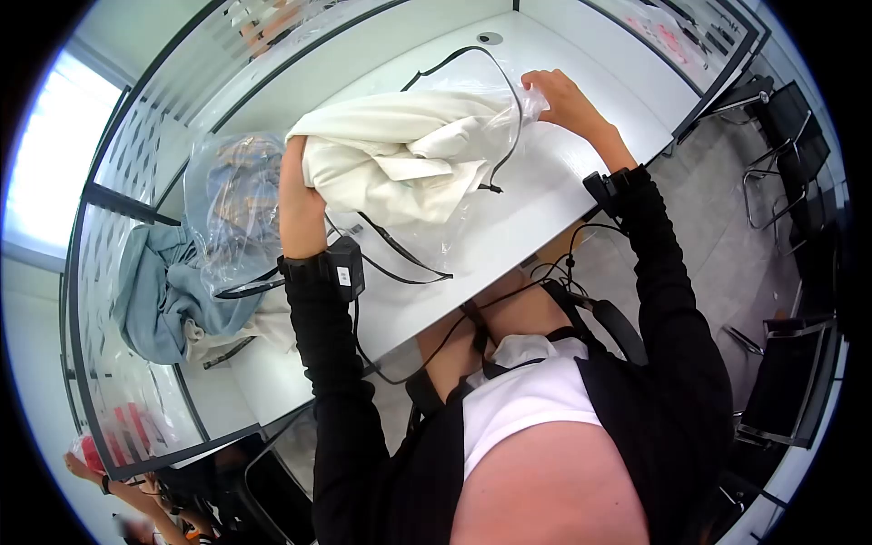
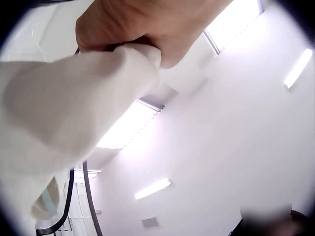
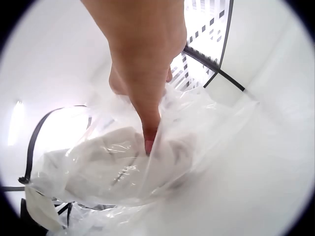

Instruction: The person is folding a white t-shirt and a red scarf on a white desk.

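A white garment [image 1: 391,154] is held above the desk, its right end inside a clear plastic bag [image 1: 500,113]. My left hand [image 1: 304,186] is partly covered by the cloth in the head view; in the left wrist view the hand [image 2: 142,24] grips a fold of the white fabric [image 2: 74,108]. At the bag's right end my right hand [image 1: 568,104] pinches the plastic. In the right wrist view, the thumb of the right hand [image 3: 142,73] lies against the clear bag [image 3: 123,172], with white cloth inside. A black strap [image 1: 518,100] loops around the bag's end.
On the desk's left side lie a light blue garment [image 1: 163,291] and a clear bag with plaid cloth [image 1: 241,204]. Partitions edge the white desk [image 1: 509,236]. A black cable [image 1: 436,350] hangs before my lap. Black chairs [image 1: 781,381] stand right; another person's arm [image 1: 136,500] shows lower left.
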{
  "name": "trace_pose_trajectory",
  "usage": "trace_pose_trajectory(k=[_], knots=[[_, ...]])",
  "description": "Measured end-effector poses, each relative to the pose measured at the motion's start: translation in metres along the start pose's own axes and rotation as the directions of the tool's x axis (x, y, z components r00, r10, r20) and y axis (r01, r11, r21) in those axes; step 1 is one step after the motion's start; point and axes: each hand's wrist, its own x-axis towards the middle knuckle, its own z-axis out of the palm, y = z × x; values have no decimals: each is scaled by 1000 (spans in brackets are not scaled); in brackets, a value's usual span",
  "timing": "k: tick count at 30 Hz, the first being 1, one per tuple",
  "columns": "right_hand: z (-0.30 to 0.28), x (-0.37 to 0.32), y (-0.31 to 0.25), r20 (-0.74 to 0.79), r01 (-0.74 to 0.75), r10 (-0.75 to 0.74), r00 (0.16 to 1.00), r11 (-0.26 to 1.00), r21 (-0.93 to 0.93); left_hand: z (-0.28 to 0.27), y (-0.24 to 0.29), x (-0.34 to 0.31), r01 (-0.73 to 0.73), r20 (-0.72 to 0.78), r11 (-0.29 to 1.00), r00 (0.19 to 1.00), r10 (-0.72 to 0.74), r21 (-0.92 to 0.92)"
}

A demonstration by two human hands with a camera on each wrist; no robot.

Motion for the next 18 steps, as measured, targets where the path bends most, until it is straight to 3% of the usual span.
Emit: trace_pose_trajectory(k=[5,7,8,9,11,12,13,14,15,17,18], knots=[[4,-3,21,-62,40,-47,997,992,-120,4,19,-9,47,-80,999,996,-46,12],[5,-1,37,-50,-24,13,999,971,-237,0,22,-10,-15,-114,1000,993,15,1],[9,-3,50,-125,-12,-23,992,962,-274,-2,23,-11,-45,-130,999,991,44,-5],[10,-3,61,-140,-52,8,990,947,-317,-4,25,-14,-176,-76,961,978,196,213],[10,-5,84,-174,-132,66,982,907,-400,-10,29,-26,-421,121,701,891,437,575],[8,-12,99,-201,-131,46,978,890,-436,14,42,-51,-475,329,88,719,611,876],[13,-26,129,-270,-222,80,960,804,-551,14,51,-50,-412,-92,744,842,531,525],[6,-38,145,-202,-386,332,921,727,-568,-7,51,-52,-480,-122,747,799,589,460],[1,-46,154,-136,-523,565,814,610,-596,-28,52,-53,-549,-152,735,751,643,397],[-6,-46,149,-38,-495,603,797,615,-614,-10,67,-64,-541,-94,625,710,698,563],[-11,-49,142,18,-478,622,783,620,-622,-7,77,-62,-487,-201,791,789,580,372]])
